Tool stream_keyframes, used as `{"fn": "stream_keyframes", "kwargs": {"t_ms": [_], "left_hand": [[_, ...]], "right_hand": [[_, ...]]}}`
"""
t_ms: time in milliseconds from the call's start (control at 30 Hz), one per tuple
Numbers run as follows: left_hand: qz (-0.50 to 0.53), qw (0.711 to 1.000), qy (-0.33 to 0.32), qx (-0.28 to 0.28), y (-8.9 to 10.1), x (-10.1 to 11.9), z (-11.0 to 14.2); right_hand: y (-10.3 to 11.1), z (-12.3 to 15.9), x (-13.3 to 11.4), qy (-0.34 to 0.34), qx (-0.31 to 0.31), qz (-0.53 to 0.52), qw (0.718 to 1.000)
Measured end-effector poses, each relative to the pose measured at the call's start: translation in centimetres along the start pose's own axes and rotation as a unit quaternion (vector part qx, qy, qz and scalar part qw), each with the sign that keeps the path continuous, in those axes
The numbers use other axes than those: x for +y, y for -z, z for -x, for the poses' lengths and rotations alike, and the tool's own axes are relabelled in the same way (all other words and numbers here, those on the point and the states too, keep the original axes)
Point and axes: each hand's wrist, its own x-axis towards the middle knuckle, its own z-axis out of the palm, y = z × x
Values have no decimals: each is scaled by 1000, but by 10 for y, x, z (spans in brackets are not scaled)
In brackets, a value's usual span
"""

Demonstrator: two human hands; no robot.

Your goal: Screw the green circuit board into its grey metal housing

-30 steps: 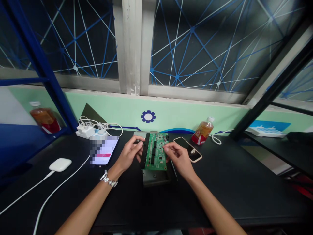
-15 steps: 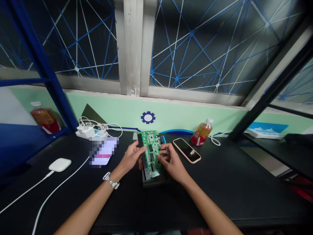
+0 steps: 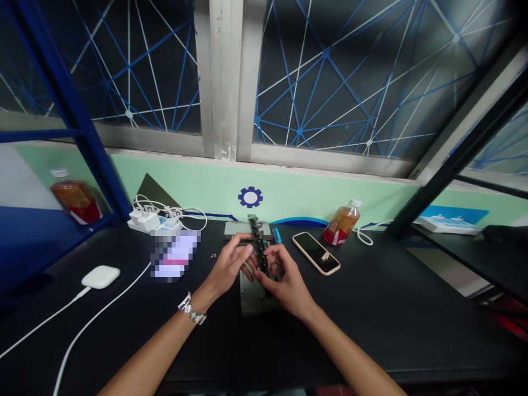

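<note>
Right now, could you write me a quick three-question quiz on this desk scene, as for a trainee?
1. True or false: the circuit board is nearly edge-on to the camera.
2. Which is nearer the right hand: the pale-rimmed phone or the white rounded device?
3. Fill in: the bottle just beyond the pale-rimmed phone has a ____ cap.

Key: 1. true; 2. the pale-rimmed phone; 3. white.

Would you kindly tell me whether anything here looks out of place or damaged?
Nothing looks spilled or plainly damaged. One oddity: tiny bright pieces, too small to identify, lie loose on the desk beside the left hand. The circuit board is held edge-on, so its faces barely show.
</note>
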Motion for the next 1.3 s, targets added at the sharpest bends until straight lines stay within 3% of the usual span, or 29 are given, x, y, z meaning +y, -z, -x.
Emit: {"fn": "stream_keyframes", "kwargs": {"t_ms": [167,267,367,433,567,633,767,867,1033,1167,1300], "left_hand": [[-38,997,-10,70,8,-13,-8],[-49,997,47,45,14,-19,-11],[-22,997,66,17,19,-17,-12],[3,998,58,26,22,-12,-12],[31,997,57,32,29,1,-11],[49,997,53,24,32,6,-10],[127,991,50,-14,38,11,-7],[171,983,67,-26,43,15,-6],[61,995,74,8,46,19,-5],[-18,995,92,-18,47,11,-6],[-21,993,110,-45,42,-2,-7]], "right_hand": [[-4,2,-5,-41,-52,-205,976],[-5,3,-6,-38,-78,-237,968],[-2,1,-2,-30,-87,-231,969],[4,-2,2,-21,-56,-194,979],[18,-8,11,31,57,-5,998],[24,-10,14,27,69,53,996],[25,-11,18,-54,22,-48,997],[24,-12,16,-77,-12,-131,988],[28,-14,8,-76,-24,-203,976],[31,-12,3,-76,-37,-231,969],[26,-4,-2,-26,-83,-187,978]]}}
